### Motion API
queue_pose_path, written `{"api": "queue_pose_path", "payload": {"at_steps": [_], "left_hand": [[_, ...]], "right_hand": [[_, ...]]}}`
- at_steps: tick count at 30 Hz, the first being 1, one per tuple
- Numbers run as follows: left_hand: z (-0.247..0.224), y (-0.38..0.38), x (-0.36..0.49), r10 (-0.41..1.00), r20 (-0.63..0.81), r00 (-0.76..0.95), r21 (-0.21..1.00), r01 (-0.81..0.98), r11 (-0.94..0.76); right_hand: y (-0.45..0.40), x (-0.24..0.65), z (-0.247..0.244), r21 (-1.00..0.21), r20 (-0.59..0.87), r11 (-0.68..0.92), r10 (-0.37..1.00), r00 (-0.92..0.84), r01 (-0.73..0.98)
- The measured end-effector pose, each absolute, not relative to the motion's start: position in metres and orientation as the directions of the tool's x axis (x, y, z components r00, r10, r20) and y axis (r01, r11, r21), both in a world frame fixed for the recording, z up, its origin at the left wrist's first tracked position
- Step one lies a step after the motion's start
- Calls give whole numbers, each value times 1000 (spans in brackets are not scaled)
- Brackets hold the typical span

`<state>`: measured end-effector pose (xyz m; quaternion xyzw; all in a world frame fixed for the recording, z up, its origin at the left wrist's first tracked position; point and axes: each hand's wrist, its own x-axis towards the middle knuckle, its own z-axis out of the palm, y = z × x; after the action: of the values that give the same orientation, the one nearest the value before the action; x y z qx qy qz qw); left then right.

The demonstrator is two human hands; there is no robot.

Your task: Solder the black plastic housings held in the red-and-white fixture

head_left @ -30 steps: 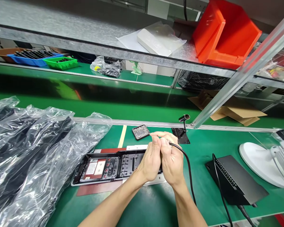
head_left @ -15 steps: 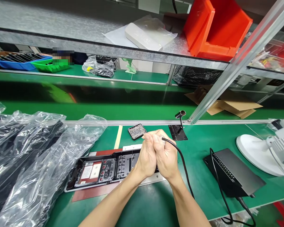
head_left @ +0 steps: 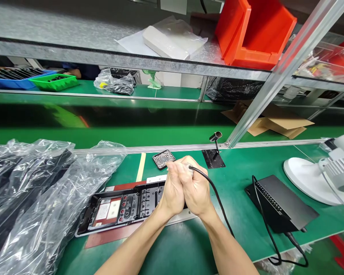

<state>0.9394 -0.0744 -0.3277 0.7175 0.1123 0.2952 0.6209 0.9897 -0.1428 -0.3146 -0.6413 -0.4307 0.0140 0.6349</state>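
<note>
Here, short of the bench's far edge, one case lies beneath left hand, grip unclear, and right hand, clamping one cable.

The left hand and right hand touch each other over the black case — a cable comes from the right one. Behind lies a tray.

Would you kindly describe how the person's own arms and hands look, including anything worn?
The left hand and right hand are both ungloved. The left forearm and right forearm are bare, with no sleeve in view. No watch or bracelet shows; some fingers are hidden, so rings are uncertain.
</note>
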Motion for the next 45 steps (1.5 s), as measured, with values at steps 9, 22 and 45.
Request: {"api": "queue_pose_path", "payload": {"at_steps": [9, 22, 45], "left_hand": [[-329, -73, 938, 526, 297, 797, 948, -181, -262], [-327, -78, 938, 566, 278, 776, 959, -194, -206], [-333, -77, 938, 555, 279, 783, 960, -221, -170]], "right_hand": [[-143, 989, -316, -832, 523, 180, 569, 634, 525], [-143, 989, -318, -825, 543, 202, 546, 638, 528], [-140, 989, -320, -810, 559, 197, 544, 626, 552]]}}
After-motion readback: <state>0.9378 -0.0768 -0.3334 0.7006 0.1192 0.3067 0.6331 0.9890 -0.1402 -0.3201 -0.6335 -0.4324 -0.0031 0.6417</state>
